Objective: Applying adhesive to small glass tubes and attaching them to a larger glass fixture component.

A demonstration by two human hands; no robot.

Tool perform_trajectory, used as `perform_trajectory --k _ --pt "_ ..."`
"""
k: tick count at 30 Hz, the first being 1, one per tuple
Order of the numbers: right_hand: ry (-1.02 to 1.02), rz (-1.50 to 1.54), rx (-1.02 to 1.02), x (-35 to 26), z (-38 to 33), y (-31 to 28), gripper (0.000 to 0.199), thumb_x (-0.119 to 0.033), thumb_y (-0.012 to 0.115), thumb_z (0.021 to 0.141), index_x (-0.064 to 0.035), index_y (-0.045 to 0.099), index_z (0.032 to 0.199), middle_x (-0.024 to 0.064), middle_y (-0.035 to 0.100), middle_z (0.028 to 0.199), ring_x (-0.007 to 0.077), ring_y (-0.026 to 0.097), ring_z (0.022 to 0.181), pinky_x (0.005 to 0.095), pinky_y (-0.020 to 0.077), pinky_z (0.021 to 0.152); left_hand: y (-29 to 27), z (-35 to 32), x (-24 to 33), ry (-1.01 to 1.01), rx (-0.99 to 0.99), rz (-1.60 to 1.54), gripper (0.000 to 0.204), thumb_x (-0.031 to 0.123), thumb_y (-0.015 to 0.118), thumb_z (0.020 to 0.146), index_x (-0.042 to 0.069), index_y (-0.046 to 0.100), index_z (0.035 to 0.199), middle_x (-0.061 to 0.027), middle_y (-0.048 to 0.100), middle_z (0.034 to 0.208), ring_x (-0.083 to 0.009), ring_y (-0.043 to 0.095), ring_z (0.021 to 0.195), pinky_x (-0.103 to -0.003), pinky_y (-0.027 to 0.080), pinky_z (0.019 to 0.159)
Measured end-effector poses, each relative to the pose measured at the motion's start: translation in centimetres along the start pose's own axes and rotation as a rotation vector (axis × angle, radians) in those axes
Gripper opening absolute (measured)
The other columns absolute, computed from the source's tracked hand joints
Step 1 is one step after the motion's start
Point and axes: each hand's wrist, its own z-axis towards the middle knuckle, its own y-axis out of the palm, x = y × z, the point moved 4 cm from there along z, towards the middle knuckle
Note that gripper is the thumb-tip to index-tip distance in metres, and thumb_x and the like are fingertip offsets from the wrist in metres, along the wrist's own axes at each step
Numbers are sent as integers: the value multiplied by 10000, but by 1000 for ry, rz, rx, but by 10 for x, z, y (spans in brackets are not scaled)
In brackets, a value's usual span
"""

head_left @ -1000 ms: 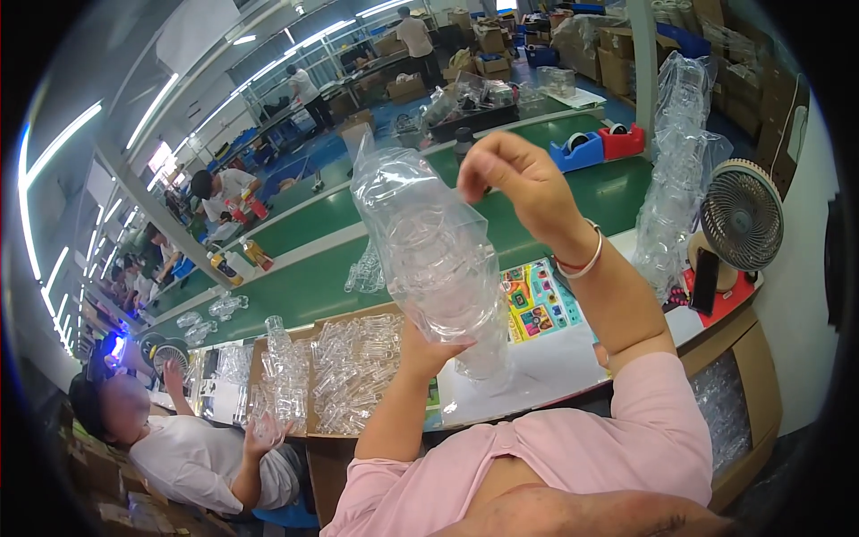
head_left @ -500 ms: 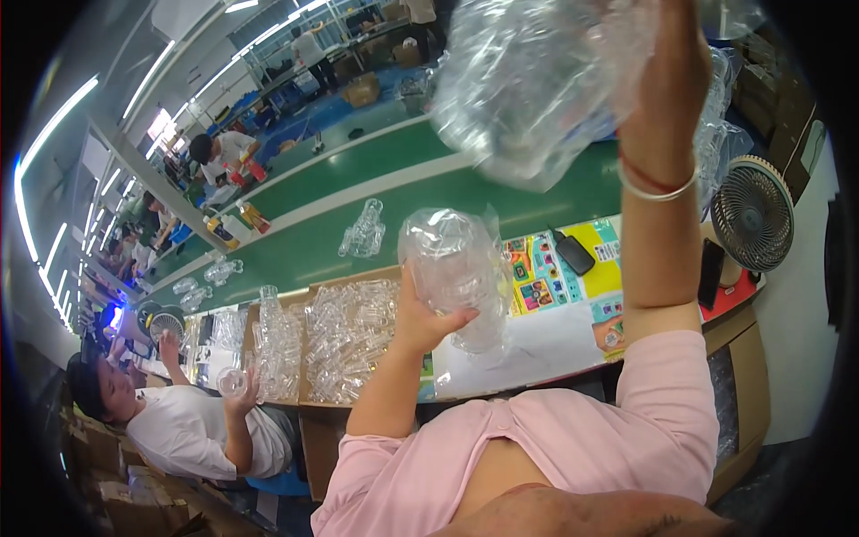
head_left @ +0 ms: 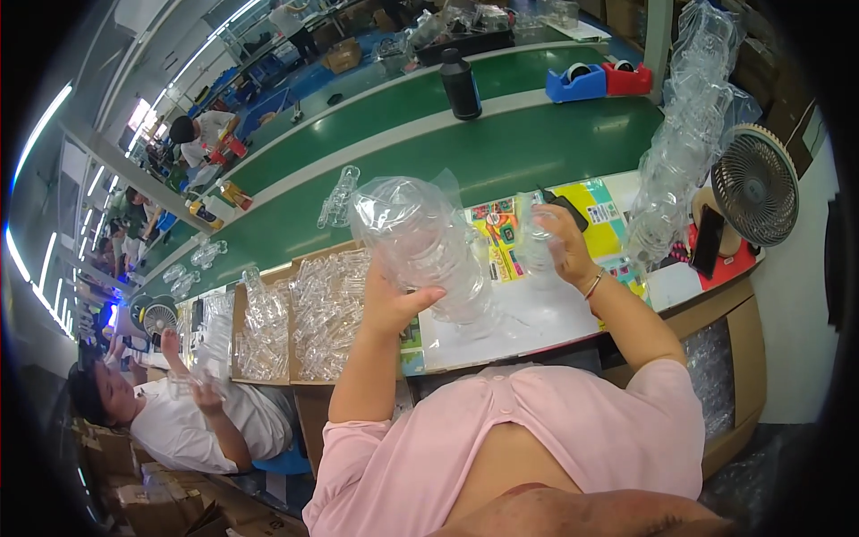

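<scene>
My left hand point(head_left: 398, 302) is wrapped round a bulky, clear plastic bottle-like piece point(head_left: 420, 237) in a loose clear bag, held tilted above the white sheet point(head_left: 465, 345). To its right, my right hand point(head_left: 565, 243) has its fingers closed on a smaller clear plastic piece point(head_left: 535, 234), whose exact kind I cannot make out. A tall stack of clear bagged plastic pieces point(head_left: 684, 134) rises beyond my right hand. Left of my left hand, a cardboard box point(head_left: 293, 309) holds many small clear plastic pieces point(head_left: 333, 313).
A fan point(head_left: 756, 183) and a phone point(head_left: 708, 242) are at the right. Across the green conveyor point(head_left: 385, 161) are a black bottle point(head_left: 460, 85), a blue tape dispenser point(head_left: 574, 83) and a red one point(head_left: 628, 79). A co-worker point(head_left: 201, 416) sits at the left, handling clear plastic.
My right hand has come down from high at the upper right, where it held a large clear bagged bundle, and now grips a small clear piece over the table. My left hand keeps its hold.
</scene>
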Motion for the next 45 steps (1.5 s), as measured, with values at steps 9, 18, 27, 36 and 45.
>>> perform_trajectory --k 9,18,27,36,45 --pt "537 528 256 15 -2 -20 441 -302 272 967 27 536 1095 120 547 1148 186 492 1081 307 340 963 -8 -6 -7 4 105 -76 876 151 813 561 -16 338 1278 -142 436 1239 -271 444 1145 -393 369 964" --pt "621 862 305 28 -8 -19 417 -278 281 969 34 515 1116 116 558 1103 184 512 1042 308 358 957 -6 -8 -12 5 131 -74 893 181 819 578 -9 320 1294 -123 437 1230 -252 450 1123 -384 382 934" --pt "-103 825 895 -59 91 -143 327 -166 401 926 12 443 1198 79 558 1031 148 570 883 252 490 747 0 -12 -10 3 107 -58 895 171 815 577 -16 315 1295 -126 438 1229 -254 449 1122 -383 373 940" --pt "47 359 434 -101 92 -191 385 -376 449 883 -35 481 707 46 457 640 122 413 523 267 468 615 0 -2 -8 71 -14 158 900 368 790 617 -21 332 1287 -202 386 1293 -350 400 1182 -485 331 975" --pt "294 473 -170 -117 128 -60 693 -229 738 676 -35 378 1236 143 524 1153 70 573 714 160 434 512 10 9 -14 -10 -100 -188 860 159 763 544 -45 343 1266 -120 482 1199 -238 494 1084 -350 397 923"
